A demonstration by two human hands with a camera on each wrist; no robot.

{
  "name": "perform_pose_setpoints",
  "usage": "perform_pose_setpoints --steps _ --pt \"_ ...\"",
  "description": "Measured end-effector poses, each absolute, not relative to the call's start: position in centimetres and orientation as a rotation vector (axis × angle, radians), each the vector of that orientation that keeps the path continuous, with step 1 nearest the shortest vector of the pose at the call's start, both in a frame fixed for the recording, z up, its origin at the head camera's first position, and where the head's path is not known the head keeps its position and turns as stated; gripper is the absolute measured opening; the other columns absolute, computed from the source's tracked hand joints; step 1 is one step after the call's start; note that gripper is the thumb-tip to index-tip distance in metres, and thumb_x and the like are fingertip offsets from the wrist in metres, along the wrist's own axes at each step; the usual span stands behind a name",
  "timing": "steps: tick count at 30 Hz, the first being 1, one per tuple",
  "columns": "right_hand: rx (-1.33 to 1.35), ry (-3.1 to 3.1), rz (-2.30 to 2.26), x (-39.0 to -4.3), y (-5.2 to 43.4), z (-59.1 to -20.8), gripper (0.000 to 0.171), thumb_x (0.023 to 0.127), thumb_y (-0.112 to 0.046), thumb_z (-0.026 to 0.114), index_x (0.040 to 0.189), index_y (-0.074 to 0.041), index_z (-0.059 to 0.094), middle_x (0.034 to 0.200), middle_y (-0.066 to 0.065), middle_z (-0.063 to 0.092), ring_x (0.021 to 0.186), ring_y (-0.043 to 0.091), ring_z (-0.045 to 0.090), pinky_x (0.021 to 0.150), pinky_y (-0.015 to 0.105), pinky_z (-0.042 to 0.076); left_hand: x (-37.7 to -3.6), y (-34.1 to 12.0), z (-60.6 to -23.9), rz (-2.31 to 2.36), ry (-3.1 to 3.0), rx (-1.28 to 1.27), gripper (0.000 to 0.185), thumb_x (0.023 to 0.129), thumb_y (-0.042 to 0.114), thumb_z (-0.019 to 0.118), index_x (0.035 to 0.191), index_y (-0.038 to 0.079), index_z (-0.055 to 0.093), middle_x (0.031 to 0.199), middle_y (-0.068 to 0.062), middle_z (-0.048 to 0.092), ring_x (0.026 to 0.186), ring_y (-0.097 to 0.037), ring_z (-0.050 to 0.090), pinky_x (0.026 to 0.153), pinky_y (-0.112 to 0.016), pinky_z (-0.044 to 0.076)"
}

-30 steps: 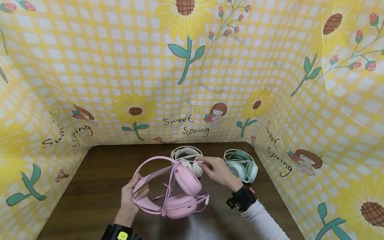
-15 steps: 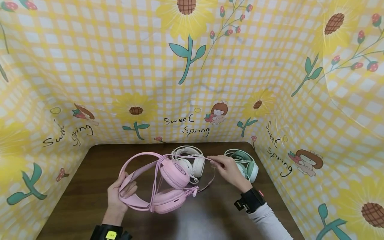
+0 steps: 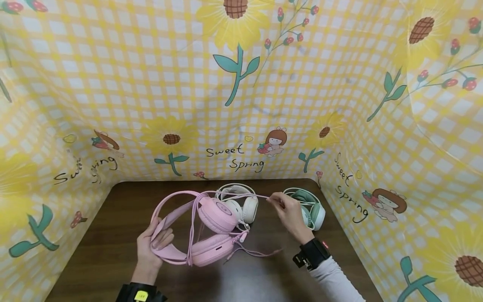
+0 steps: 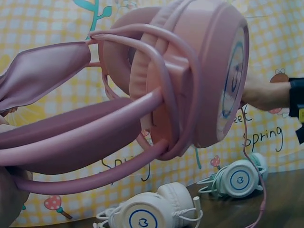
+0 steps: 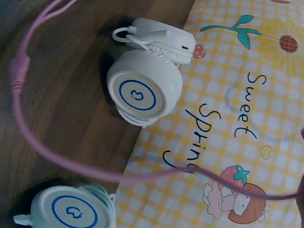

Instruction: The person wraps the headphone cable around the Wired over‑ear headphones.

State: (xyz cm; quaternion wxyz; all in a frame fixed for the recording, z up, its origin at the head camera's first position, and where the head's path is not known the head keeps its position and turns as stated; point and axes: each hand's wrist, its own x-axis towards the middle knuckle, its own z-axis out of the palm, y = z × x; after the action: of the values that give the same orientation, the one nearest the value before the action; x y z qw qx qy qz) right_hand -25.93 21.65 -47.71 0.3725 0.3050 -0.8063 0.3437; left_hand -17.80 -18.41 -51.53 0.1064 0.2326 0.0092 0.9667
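Observation:
Pink headphones [image 3: 211, 222] hang above the brown table [image 3: 113, 251], their ear cups stacked. My left hand [image 3: 151, 247] grips the pink headband [image 3: 166, 235]; close up, the ear cup [image 4: 209, 80] and headband [image 4: 57, 137] fill the left wrist view. To the right, my right hand [image 3: 284, 209] pinches the pink cable [image 3: 241, 195] and holds it stretched out from the headphones. The cable [image 5: 95, 166] runs across the right wrist view, and its loose end [image 3: 260, 253] trails over the table.
White headphones [image 3: 241, 201] [image 5: 147, 80] [image 4: 156, 213] lie at the back of the table. Green-and-white headphones [image 3: 311, 207] [image 5: 71, 209] [image 4: 237, 178] lie to their right, behind my right hand. Yellow flowered sheets [image 3: 241, 105] wall in the table on three sides.
My right hand has drawn the cable out rightward. My left hand carried the headphones left, then held still. The cable's loose end has dropped onto the table.

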Motion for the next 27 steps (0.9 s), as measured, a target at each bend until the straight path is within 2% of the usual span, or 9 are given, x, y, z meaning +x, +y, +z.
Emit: perform_pose_setpoints --steps 4,6,10,13,16,18,21,24,27 --pt "0.751 -2.000 0.814 -26.1 21.5 -48.1 0.013 0.081 -0.006 0.079 0.090 -0.010 0.072 0.083 -0.001 0.070 0.067 0.014 0.060 0.060 0.028 0.046 -17.9 -17.8 -51.3 2.840 0.001 0.669 0.056 0.109 0.020 0.011 0.092 -0.010 0.055 0.062 0.001 0.018 0.048 -0.009 0.016 0.046 -0.020 0.018" --pt "0.781 -2.001 0.773 -26.1 21.5 -48.3 0.013 0.084 0.001 0.074 0.094 -0.008 0.073 0.089 0.002 0.071 0.076 0.019 0.062 0.067 0.030 0.047 -18.0 -17.5 -51.1 2.847 -0.018 0.661 0.056 0.109 0.021 0.011 0.090 -0.009 0.054 0.062 0.002 0.018 0.047 -0.009 0.016 0.046 -0.021 0.018" --pt "0.896 -2.055 0.732 -25.7 21.6 -48.9 0.042 0.079 0.021 0.052 0.107 -0.003 0.072 0.103 0.008 0.068 0.084 0.025 0.057 0.072 0.034 0.044 -18.4 -17.1 -50.8 2.848 -0.078 0.632 0.052 0.110 0.022 0.015 0.084 -0.006 0.052 0.059 0.003 0.018 0.046 -0.010 0.017 0.045 -0.022 0.019" --pt "0.951 -2.098 0.682 -25.5 21.7 -49.2 0.059 0.072 0.023 0.045 0.117 -0.005 0.071 0.107 0.008 0.066 0.083 0.023 0.054 0.066 0.032 0.045 -18.7 -17.1 -50.4 2.843 -0.111 0.641 0.049 0.109 0.021 0.019 0.083 -0.005 0.051 0.057 0.003 0.019 0.046 -0.010 0.018 0.045 -0.022 0.020" --pt "0.960 -2.148 0.593 -25.5 21.8 -49.4 0.062 0.071 0.021 0.050 0.122 -0.009 0.070 0.107 0.008 0.065 0.082 0.022 0.056 0.061 0.033 0.047 -18.8 -17.0 -50.2 2.839 -0.109 0.656 0.051 0.109 0.022 0.018 0.084 -0.005 0.052 0.058 0.003 0.019 0.046 -0.010 0.018 0.045 -0.022 0.020" --pt "0.947 -2.207 0.510 -25.5 21.8 -49.4 0.066 0.070 0.019 0.055 0.125 -0.012 0.069 0.108 0.007 0.064 0.085 0.023 0.058 0.067 0.037 0.053 -18.8 -16.8 -50.2 2.836 -0.098 0.653 0.052 0.109 0.022 0.017 0.085 -0.007 0.053 0.058 0.003 0.020 0.047 -0.010 0.018 0.046 -0.022 0.019" --pt "0.945 -2.331 0.381 -25.3 22.0 -49.5 0.076 0.067 0.019 0.061 0.134 -0.018 0.063 0.113 0.007 0.061 0.087 0.023 0.060 0.064 0.038 0.053 -18.7 -16.7 -50.3 2.838 -0.094 0.637 0.052 0.109 0.021 0.017 0.087 -0.007 0.054 0.058 0.002 0.019 0.047 -0.010 0.018 0.046 -0.022 0.019" --pt "0.962 -2.436 0.304 -25.1 22.1 -49.9 0.086 0.067 0.019 0.068 0.142 -0.022 0.055 0.117 0.005 0.060 0.080 0.019 0.059 0.053 0.029 0.047 -18.7 -16.8 -50.3 2.848 -0.125 0.619 0.050 0.109 0.021 0.019 0.084 -0.006 0.053 0.057 0.003 0.019 0.046 -0.011 0.018 0.045 -0.022 0.019" --pt "0.979 -2.425 0.356 -25.1 22.4 -50.4 0.084 0.068 0.019 0.068 0.141 -0.021 0.056 0.113 0.003 0.062 0.067 0.013 0.056 0.048 0.024 0.041 -18.7 -16.9 -50.1 2.858 -0.177 0.596 0.051 0.109 0.023 0.019 0.082 -0.005 0.052 0.056 0.003 0.019 0.046 -0.011 0.019 0.045 -0.023 0.019"
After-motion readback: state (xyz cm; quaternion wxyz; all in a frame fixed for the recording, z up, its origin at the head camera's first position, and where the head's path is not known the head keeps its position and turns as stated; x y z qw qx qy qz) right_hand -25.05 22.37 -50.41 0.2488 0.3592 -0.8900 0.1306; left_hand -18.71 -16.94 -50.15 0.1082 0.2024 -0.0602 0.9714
